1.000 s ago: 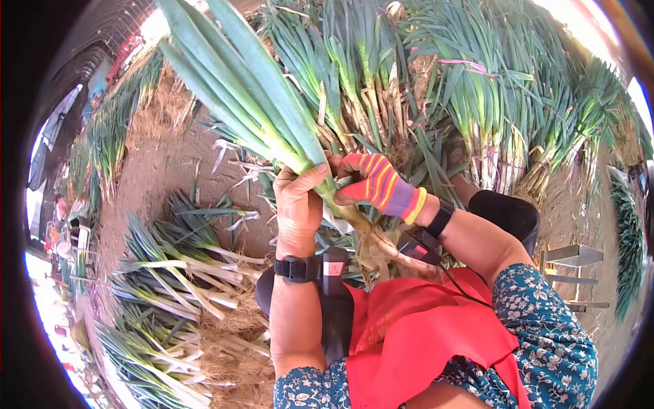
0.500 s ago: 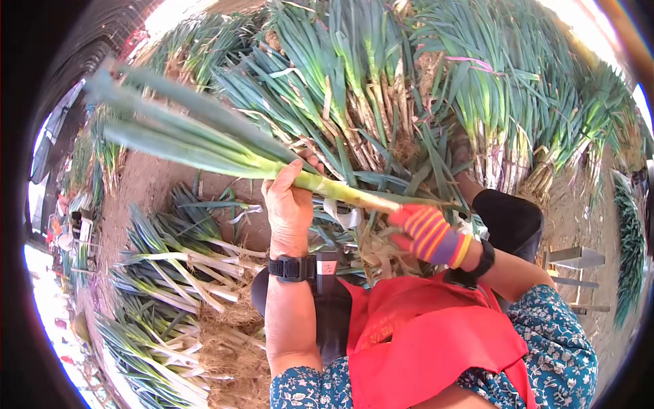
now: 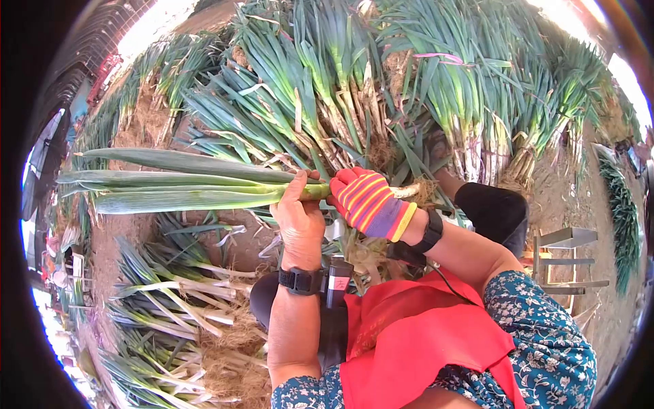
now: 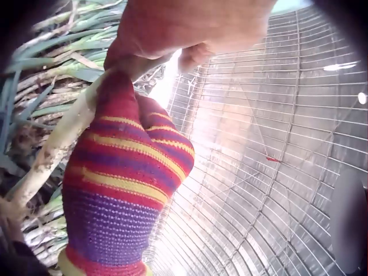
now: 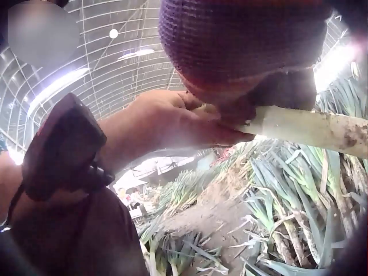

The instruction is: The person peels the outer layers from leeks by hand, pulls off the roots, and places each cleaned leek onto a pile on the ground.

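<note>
A leek (image 3: pixel 204 187) lies almost level across both hands in the head view, its broad green leaves to the left and its rooty end to the right. The bare left hand (image 3: pixel 300 221) grips it where leaves meet stem, thumb on top. Close beside it, the right hand (image 3: pixel 371 204), in a striped glove, pinches the stem. Past the glove the pale stem (image 4: pixel 54 149) shows some dirt in the left wrist view. In the right wrist view the glove hides part of the stem (image 5: pixel 322 129), and the left hand (image 5: pixel 172 123) sits just behind.
Bundled leeks (image 3: pixel 470 102) stand at the back, one tied with pink string. Loose leeks with shaggy roots (image 3: pixel 235 347) are piled at the lower left. Peeled scraps lie below the hands, near the red apron (image 3: pixel 422 327). A metal stand (image 3: pixel 569 238) is at the right.
The leek has swung from slanting up-left to nearly level. The gloved right hand slid down to the root end, then came back beside the left hand. The lower stem's loose brownish skin no longer shows.
</note>
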A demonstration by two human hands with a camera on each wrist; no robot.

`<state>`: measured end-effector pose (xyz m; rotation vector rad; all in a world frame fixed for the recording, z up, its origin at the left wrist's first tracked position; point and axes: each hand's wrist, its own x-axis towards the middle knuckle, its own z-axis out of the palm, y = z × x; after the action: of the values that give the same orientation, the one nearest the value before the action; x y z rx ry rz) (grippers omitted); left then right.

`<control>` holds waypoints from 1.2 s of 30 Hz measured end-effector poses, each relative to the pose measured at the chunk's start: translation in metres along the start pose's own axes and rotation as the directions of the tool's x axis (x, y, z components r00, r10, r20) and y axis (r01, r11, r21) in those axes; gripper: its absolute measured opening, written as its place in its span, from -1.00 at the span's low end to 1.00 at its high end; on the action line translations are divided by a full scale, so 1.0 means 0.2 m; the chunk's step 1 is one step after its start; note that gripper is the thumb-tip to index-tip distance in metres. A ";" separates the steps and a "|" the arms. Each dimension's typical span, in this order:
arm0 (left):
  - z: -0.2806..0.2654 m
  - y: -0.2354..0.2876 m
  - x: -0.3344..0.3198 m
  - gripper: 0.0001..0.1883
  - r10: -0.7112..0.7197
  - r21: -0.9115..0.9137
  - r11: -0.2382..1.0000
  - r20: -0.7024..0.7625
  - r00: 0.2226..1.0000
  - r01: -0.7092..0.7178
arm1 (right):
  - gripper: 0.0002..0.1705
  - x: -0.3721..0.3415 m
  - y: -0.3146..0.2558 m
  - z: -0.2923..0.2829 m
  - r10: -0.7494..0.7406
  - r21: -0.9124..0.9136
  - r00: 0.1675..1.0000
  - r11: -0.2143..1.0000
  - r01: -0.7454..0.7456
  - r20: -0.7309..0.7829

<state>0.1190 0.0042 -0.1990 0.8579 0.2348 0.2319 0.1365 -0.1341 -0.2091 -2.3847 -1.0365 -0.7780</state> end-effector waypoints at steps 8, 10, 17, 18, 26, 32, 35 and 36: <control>0.06 0.00 -0.05 -0.74 0.031 -0.089 0.996 0.043 0.999 -0.027 | -0.86 -0.02 0.04 -0.01 0.135 0.035 0.989 0.990 -0.134 -0.051; 0.05 0.00 -0.05 -0.73 0.024 -0.074 0.997 0.087 0.996 -0.018 | -0.86 -0.02 0.11 0.00 0.218 0.067 0.976 0.973 -0.219 0.030; 0.04 0.09 -0.06 -0.70 0.069 -0.155 0.987 0.185 0.980 -0.040 | -0.67 -0.33 0.59 -0.01 0.700 -0.036 0.658 0.692 -0.721 0.279; 0.03 0.09 -0.06 -0.70 0.062 -0.151 0.988 0.181 0.982 -0.035 | -0.64 -0.39 0.58 0.01 0.668 0.038 0.708 0.721 -0.692 0.229; 0.08 0.04 -0.04 -0.80 0.008 -0.047 0.999 0.110 0.994 -0.002 | -0.38 -0.09 0.03 -0.16 -0.020 0.143 0.995 0.989 0.034 -0.100; 0.06 0.03 -0.04 -0.75 -0.011 -0.103 0.994 0.066 0.998 0.018 | -0.68 -0.04 0.03 -0.05 -0.225 0.132 0.963 0.960 0.245 -0.150; 0.05 0.04 -0.04 -0.73 -0.096 -0.110 0.989 -0.006 0.995 0.095 | -0.82 -0.03 0.01 -0.06 -0.319 -0.012 0.947 0.948 0.319 -0.018; 0.03 0.03 -0.04 -0.73 -0.096 -0.111 0.989 -0.011 0.995 0.095 | -0.83 -0.03 0.00 -0.07 -0.347 -0.068 0.936 0.934 0.351 0.061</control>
<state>0.1128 0.0005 -0.1897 0.7338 0.2749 0.1607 0.1284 -0.1444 -0.2028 -2.3214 -1.5041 -0.8983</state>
